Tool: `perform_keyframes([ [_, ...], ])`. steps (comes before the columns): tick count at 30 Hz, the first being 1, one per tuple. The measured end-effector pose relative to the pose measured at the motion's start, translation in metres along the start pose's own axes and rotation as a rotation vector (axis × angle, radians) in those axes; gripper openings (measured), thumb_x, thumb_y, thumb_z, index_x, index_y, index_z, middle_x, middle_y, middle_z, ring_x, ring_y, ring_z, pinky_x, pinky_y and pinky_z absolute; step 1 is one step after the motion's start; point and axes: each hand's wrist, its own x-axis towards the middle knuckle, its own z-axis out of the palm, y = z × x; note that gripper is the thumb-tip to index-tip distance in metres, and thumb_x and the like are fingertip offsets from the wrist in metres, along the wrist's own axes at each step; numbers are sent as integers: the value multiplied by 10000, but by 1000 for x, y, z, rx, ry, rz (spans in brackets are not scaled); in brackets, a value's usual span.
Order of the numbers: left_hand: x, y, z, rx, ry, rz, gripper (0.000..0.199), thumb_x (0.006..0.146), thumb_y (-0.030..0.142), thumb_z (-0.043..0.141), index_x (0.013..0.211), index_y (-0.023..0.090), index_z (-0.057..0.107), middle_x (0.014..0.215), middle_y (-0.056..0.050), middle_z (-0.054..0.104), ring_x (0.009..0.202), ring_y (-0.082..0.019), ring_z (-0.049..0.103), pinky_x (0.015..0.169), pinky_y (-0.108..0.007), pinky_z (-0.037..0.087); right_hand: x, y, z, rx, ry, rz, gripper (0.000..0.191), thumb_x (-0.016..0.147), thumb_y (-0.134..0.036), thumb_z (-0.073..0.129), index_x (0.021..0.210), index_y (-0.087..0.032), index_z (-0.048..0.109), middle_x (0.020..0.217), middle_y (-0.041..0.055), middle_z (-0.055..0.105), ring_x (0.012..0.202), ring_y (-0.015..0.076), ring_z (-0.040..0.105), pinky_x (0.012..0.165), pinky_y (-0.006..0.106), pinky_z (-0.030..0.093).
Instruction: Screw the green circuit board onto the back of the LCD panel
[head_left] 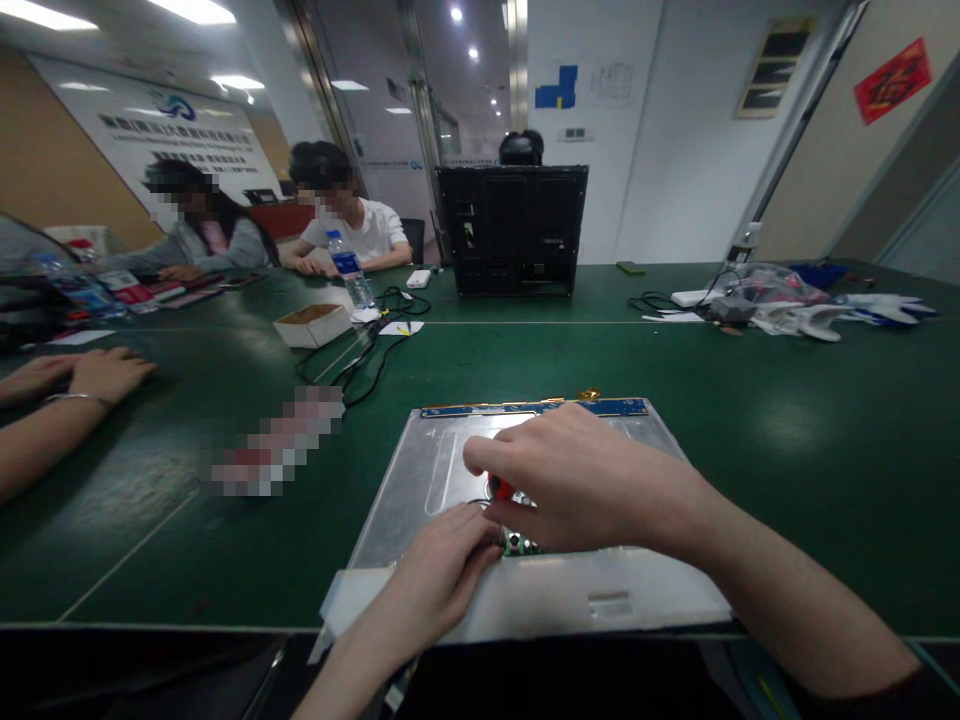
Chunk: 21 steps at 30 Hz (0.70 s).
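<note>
A flat display panel (397, 490), metal back upward, lies on the table in front of me. A blue circuit strip (480, 409) runs along its far edge. My right hand (577, 475) is over the panel's middle, its fingers closed round the red and black handle of a screwdriver (499, 488); the tip is hidden. Under that hand a small green circuit board (517, 543) shows near the panel's front. My left hand (454, 555) rests at the board's left side, fingers together and bent down. What its fingertips grip, if anything, is hidden.
The green table (750, 420) carries a black monitor back (514, 230), a white box (313, 326), cables (360, 365) and a water bottle (350, 270). Gloves and plastic bags (802, 305) lie right. Another person's hands (97, 380) rest at left; two people sit beyond.
</note>
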Motion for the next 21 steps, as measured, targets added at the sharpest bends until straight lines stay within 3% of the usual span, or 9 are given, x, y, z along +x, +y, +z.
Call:
perform_keyframes([
  [6,-3,-4,2,-3,-27,-7,154,900,138,433,907,194,576,891,-42,654,832,-207,613,724,-301,448,1,-1,-1,-15,-4,18,142,881,-297,535,951,-175,555,729,19,656,584,136,543,485,270,180],
  [13,-1,3,-1,15,27,-9,121,879,138,448,847,188,554,826,-37,638,779,-205,602,688,-293,446,1,0,-1,49,-2,-10,152,857,-295,572,942,-173,534,889,36,665,687,148,563,508,265,227],
  [21,-2,2,-1,-12,-4,-34,129,874,128,454,871,193,565,857,-33,648,795,-199,609,704,-294,447,2,-2,-1,19,-27,4,118,869,-259,568,944,-173,539,858,29,670,681,146,585,493,281,217],
])
